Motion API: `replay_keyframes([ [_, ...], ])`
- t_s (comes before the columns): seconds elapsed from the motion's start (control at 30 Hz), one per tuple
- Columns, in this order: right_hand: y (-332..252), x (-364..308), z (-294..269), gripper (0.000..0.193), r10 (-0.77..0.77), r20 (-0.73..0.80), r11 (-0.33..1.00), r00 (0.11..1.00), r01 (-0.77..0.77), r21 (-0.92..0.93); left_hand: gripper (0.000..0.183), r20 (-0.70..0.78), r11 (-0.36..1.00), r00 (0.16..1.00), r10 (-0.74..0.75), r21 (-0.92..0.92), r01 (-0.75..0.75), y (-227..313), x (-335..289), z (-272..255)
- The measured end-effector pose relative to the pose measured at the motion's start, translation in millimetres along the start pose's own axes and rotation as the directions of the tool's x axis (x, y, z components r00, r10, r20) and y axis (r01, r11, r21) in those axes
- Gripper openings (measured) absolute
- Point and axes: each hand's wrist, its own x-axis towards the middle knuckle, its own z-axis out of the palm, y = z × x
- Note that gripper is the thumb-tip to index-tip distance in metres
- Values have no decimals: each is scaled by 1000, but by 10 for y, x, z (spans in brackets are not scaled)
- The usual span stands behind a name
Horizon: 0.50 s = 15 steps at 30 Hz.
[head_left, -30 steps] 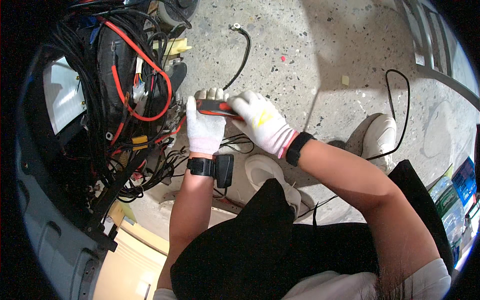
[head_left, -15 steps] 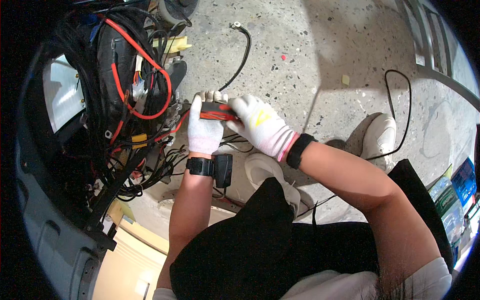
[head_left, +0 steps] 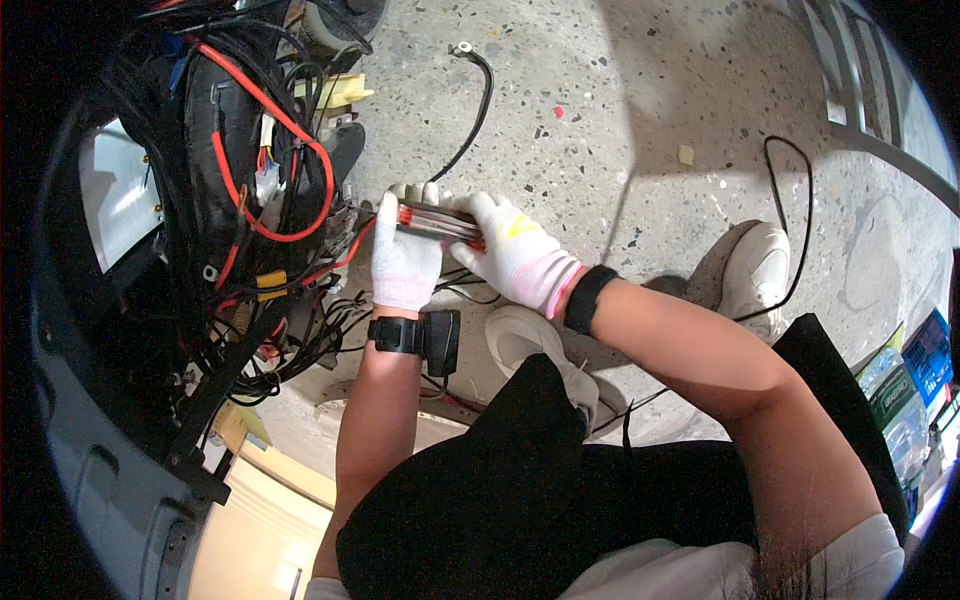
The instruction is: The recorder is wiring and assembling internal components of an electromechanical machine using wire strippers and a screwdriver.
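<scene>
Both my hands wear white knit gloves and meet around a slim black-and-red tool with silvery strips along its side (head_left: pixel 440 222); its exact kind I cannot make out. My left hand (head_left: pixel 408 245) is closed on the tool's left end, fingertips showing beyond it. The right end is pinched by my right hand (head_left: pixel 513 248), thumb on the near side and fingers on the far side. Just left of my left hand runs a thin red cable (head_left: pixel 348 262) from the wiring bundle. A black cable with a ring terminal (head_left: pixel 484 105) lies on the floor beyond my fingers.
At left, an open machine frame holds tangled black wires (head_left: pixel 285 350) and a thick red cable (head_left: pixel 325 180). My shoes (head_left: pixel 755 270) stand on the speckled floor, a looped black cord (head_left: pixel 808 215) beside one. Metal bars (head_left: pixel 860 90) rise far right; plastic bottles (head_left: pixel 895 405) are at lower right.
The tool has turned in my hands, so silvery strips now show along its side. Both hands stay on it, and the whole view has shifted slightly.
</scene>
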Motion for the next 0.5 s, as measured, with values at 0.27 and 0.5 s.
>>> replay_keyframes([
  [0.27,-92,29,-104,75,102,-114,970,988,-73,232,11,-116,999,993,-2,40,7,60,9,105],
  [0.5,-102,113,-210,49,244,328,954,913,-286,86,16,-88,999,995,36,37,-33,28,-20,93],
])
